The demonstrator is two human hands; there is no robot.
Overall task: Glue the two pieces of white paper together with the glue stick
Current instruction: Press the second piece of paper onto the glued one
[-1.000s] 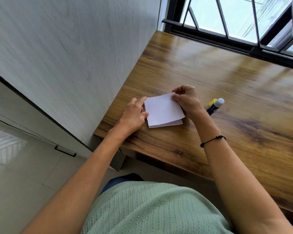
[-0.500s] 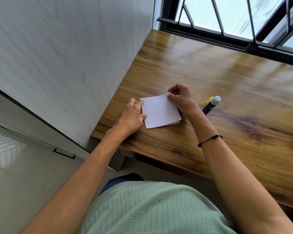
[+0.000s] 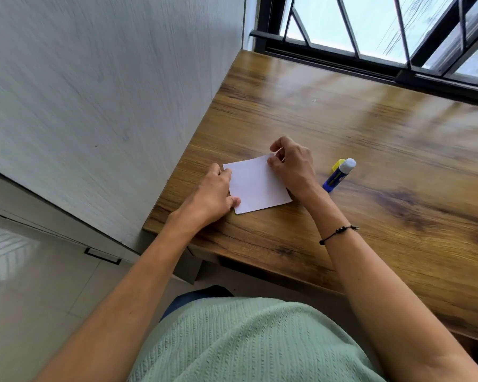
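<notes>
Two white paper squares (image 3: 257, 184) lie stacked on the wooden table (image 3: 370, 139), the lower one showing only as a thin edge along the near side. My left hand (image 3: 210, 197) rests on the stack's left edge, thumb on its near corner. My right hand (image 3: 293, 166) pinches the far right corner of the top sheet between thumb and forefinger. The glue stick (image 3: 340, 175), blue with a white cap, lies on the table just right of my right hand, with a yellow part behind its cap. Neither hand touches it.
A grey wall (image 3: 108, 92) runs along the table's left side. A black-framed window (image 3: 384, 51) closes off the far edge. The table's near edge (image 3: 260, 249) lies close to my body.
The gap at the stack's near right edge has closed, so the top sheet lies flatter on the lower one. My right hand shifted slightly toward the far corner. The left hand stayed put.
</notes>
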